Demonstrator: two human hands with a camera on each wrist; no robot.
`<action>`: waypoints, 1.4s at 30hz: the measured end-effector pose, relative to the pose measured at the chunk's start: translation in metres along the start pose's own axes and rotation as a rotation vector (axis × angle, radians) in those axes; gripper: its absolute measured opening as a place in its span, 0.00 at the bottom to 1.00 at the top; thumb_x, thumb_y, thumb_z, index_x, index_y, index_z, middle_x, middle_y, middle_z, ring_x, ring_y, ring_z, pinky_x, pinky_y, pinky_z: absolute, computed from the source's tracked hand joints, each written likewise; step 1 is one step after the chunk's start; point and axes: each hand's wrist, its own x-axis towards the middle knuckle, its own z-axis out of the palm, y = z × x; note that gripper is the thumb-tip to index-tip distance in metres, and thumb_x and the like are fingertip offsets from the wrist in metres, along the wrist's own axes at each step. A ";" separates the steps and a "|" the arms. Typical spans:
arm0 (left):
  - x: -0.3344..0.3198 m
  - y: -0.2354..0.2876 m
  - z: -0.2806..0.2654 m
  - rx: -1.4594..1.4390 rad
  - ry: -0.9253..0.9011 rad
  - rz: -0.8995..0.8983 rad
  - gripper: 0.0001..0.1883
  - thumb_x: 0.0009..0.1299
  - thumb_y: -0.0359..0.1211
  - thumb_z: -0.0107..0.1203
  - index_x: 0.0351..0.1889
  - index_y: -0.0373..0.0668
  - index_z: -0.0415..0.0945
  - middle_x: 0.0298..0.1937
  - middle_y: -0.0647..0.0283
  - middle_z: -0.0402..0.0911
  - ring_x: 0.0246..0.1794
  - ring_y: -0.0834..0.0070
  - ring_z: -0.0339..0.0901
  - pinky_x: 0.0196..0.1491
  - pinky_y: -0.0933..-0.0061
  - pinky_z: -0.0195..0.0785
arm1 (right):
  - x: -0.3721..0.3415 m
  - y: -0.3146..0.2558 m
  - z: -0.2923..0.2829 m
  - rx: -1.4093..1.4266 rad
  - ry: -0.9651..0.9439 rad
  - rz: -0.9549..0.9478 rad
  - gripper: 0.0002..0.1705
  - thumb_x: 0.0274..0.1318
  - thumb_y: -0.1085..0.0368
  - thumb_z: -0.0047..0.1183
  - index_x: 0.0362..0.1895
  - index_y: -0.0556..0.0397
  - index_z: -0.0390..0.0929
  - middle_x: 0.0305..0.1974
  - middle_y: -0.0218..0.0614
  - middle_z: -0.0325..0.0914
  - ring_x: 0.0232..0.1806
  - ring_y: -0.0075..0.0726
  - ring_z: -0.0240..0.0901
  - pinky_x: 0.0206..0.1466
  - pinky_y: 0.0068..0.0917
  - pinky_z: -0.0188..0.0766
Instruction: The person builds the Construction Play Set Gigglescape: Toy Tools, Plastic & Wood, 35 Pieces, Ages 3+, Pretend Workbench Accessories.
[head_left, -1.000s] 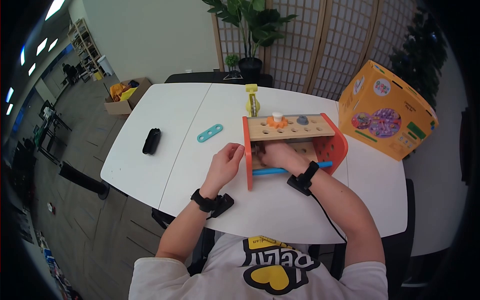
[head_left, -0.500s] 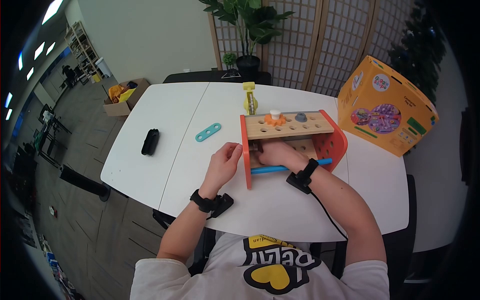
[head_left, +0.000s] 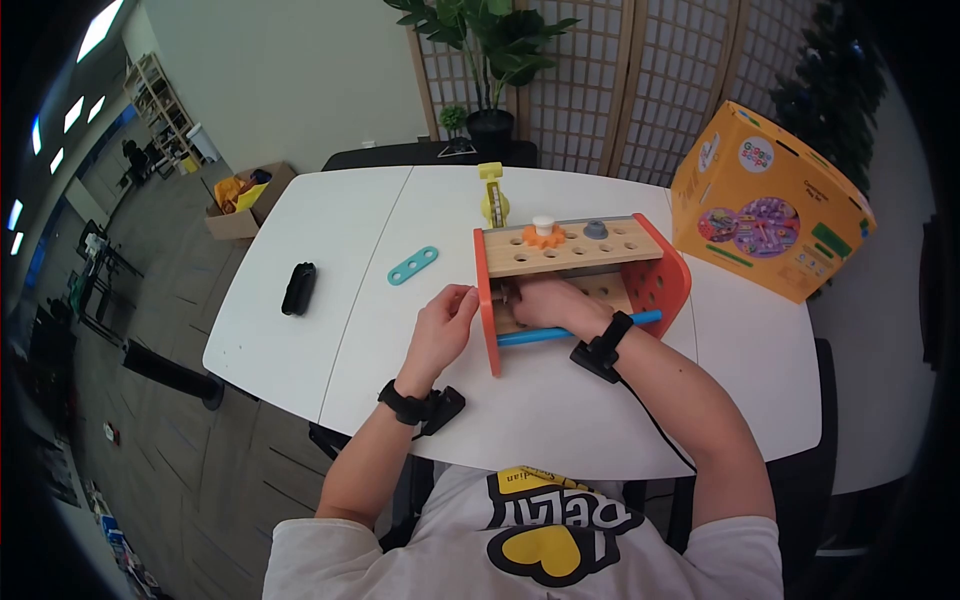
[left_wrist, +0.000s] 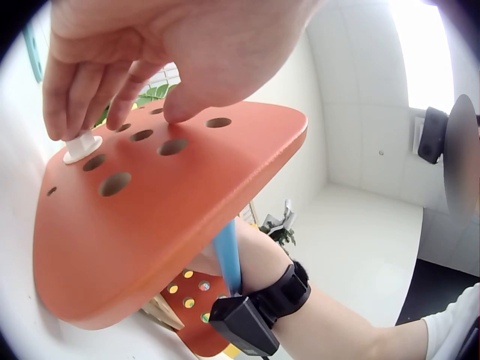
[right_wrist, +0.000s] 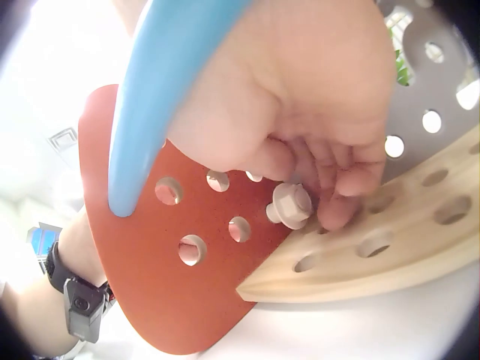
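A toy workbench (head_left: 580,258) with red perforated sides stands on the table. My right hand (head_left: 560,303) reaches inside, under its wooden top. In the right wrist view, its thumb and curled fingers pinch around a white hex-headed bolt (right_wrist: 292,205) at the red side panel (right_wrist: 217,262), just above the lower wooden board (right_wrist: 352,266). Outside that panel, the fingertips of my left hand (left_wrist: 142,64) touch a white flanged plastic piece (left_wrist: 84,148); the left thumb rests on the panel. A blue rod (right_wrist: 161,97) crosses the workbench front below my right wrist.
An orange gear (head_left: 543,236) and a grey knob (head_left: 596,230) sit on the workbench top. Behind it stands a yellow toy (head_left: 494,200). A teal strip with holes (head_left: 412,266) and a black case (head_left: 299,289) lie left. At right stands a large orange box (head_left: 765,205).
The head view has shifted slightly, placing the workbench a little farther left. Both hands stay at the same red side panel, with only slight movement.
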 end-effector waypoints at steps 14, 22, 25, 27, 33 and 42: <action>0.001 -0.007 0.002 -0.005 0.006 0.006 0.20 0.80 0.42 0.51 0.54 0.34 0.79 0.42 0.54 0.88 0.42 0.70 0.84 0.48 0.71 0.73 | 0.017 0.021 0.019 -0.142 0.060 -0.111 0.17 0.58 0.68 0.51 0.51 0.59 0.80 0.50 0.55 0.81 0.52 0.58 0.79 0.55 0.45 0.77; 0.001 -0.010 0.004 -0.025 0.013 0.009 0.20 0.80 0.42 0.51 0.54 0.33 0.79 0.42 0.54 0.88 0.42 0.71 0.84 0.48 0.71 0.73 | 0.008 0.013 0.009 -0.165 0.011 -0.142 0.19 0.56 0.69 0.53 0.52 0.59 0.80 0.51 0.53 0.82 0.54 0.56 0.79 0.56 0.44 0.77; -0.001 -0.004 0.003 -0.017 0.011 0.010 0.20 0.80 0.42 0.51 0.54 0.33 0.79 0.42 0.54 0.88 0.42 0.72 0.84 0.48 0.72 0.73 | 0.009 0.012 0.009 -0.221 0.010 -0.134 0.19 0.56 0.70 0.54 0.52 0.59 0.80 0.51 0.53 0.82 0.54 0.56 0.79 0.56 0.44 0.77; 0.000 -0.006 0.003 -0.024 0.012 0.012 0.19 0.80 0.42 0.51 0.54 0.33 0.79 0.42 0.54 0.88 0.42 0.72 0.84 0.48 0.72 0.74 | 0.010 0.014 0.012 -0.214 0.050 -0.126 0.19 0.56 0.69 0.54 0.52 0.59 0.80 0.50 0.53 0.82 0.53 0.57 0.79 0.56 0.44 0.77; 0.002 -0.014 0.005 -0.054 0.005 0.015 0.19 0.80 0.41 0.51 0.54 0.33 0.79 0.42 0.55 0.88 0.43 0.72 0.84 0.48 0.72 0.73 | -0.001 0.003 0.004 -0.166 0.085 -0.142 0.18 0.55 0.68 0.56 0.50 0.58 0.80 0.49 0.52 0.82 0.52 0.56 0.80 0.55 0.44 0.78; 0.001 -0.011 0.004 -0.036 -0.001 0.000 0.19 0.79 0.41 0.52 0.55 0.33 0.79 0.43 0.55 0.88 0.43 0.72 0.84 0.49 0.72 0.73 | 0.008 0.009 0.011 -0.226 0.053 -0.144 0.18 0.54 0.71 0.57 0.51 0.58 0.81 0.50 0.52 0.82 0.52 0.56 0.80 0.56 0.44 0.78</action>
